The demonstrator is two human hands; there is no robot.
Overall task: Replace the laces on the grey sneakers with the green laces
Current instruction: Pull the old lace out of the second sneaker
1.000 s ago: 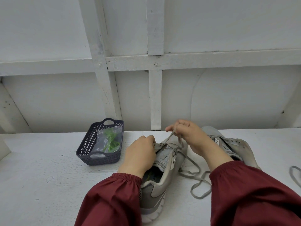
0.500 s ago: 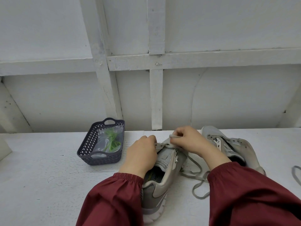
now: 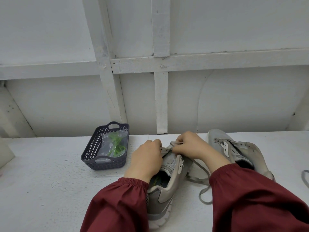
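One grey sneaker (image 3: pixel 168 190) lies in front of me, toe pointing away. My left hand (image 3: pixel 147 158) grips its upper left eyelet flap. At the toe end of the lacing, my right hand (image 3: pixel 189 146) pinches the old grey lace (image 3: pixel 203 193); the rest of that lace trails loose on the table to the right of the shoe. A second grey sneaker (image 3: pixel 237 148) with empty eyelets lies to the right. The green laces (image 3: pixel 115 144) sit in a clear bag inside a dark basket (image 3: pixel 93 151) to the left.
A white table (image 3: pixel 50 190) holds everything and ends at a white framed wall (image 3: pixel 160 97) just behind. Another grey lace (image 3: pixel 305 178) lies at the right edge of view. A pale block (image 3: pixel 5 151) stands at the far left.
My right hand has come down from a raised pull to the toe end of the lacing, still pinching the grey lace. My left hand stayed on the sneaker.
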